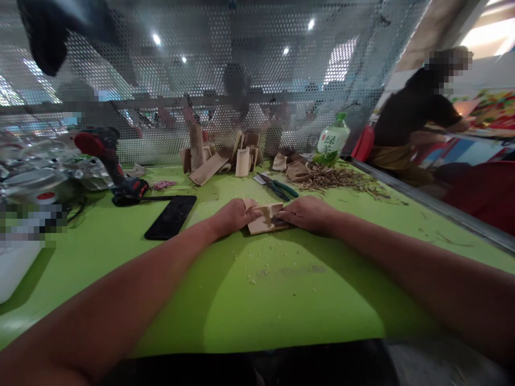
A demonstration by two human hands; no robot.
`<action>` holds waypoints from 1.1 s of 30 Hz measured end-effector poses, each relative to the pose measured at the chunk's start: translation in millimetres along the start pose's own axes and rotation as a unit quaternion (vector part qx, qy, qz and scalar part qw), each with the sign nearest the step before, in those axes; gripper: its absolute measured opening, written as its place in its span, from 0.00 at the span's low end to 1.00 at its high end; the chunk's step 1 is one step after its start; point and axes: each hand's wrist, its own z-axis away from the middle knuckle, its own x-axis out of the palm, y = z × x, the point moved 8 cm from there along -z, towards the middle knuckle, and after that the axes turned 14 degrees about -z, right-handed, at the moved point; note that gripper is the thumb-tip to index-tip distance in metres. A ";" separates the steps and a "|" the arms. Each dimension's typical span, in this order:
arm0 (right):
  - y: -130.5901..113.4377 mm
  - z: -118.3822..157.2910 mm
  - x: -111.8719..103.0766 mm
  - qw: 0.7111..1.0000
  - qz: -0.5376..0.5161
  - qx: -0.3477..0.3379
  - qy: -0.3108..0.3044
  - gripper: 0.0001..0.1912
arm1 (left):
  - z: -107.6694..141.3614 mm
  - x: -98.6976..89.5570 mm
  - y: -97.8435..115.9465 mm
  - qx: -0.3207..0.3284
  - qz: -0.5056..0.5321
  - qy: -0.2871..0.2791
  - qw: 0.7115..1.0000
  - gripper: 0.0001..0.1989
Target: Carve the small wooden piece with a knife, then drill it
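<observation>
At the middle of the green table, my left hand (235, 215) is closed on the left end of a pale piece of wood or bamboo (259, 227). A ragged notch shows in its middle. My right hand (309, 214) is closed at the piece's right end, thumb on top. A small greyish flat part shows beneath that thumb; what it is, I cannot make out. Pale crumbs (253, 281) lie scattered on the table in front of the hands. Just beyond them rest pliers with green handles (281, 188).
Bamboo slats (209, 167) stand and lean at the back. On the left are a black phone (171, 217), a red-and-black power tool (116, 166) and a metal pot (36, 185). Brown shavings (341, 178) and a green-capped bottle (335, 140) sit back right. Another person (406, 107) sits beyond the right edge.
</observation>
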 end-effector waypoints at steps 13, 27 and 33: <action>7.7 5.2 1.4 0.997 -0.075 -0.034 -0.002 0.33 | 1.6 5.0 5.8 0.029 0.068 -0.001 0.997 0.19; 7.8 6.9 -5.4 0.996 -0.078 -0.044 -0.006 0.32 | 1.7 -0.8 18.9 0.032 0.114 -0.009 0.993 0.17; 36.7 24.4 -5.7 0.987 -0.155 -0.040 -0.027 0.35 | 15.1 -34.7 -28.7 -0.129 0.121 0.048 0.983 0.15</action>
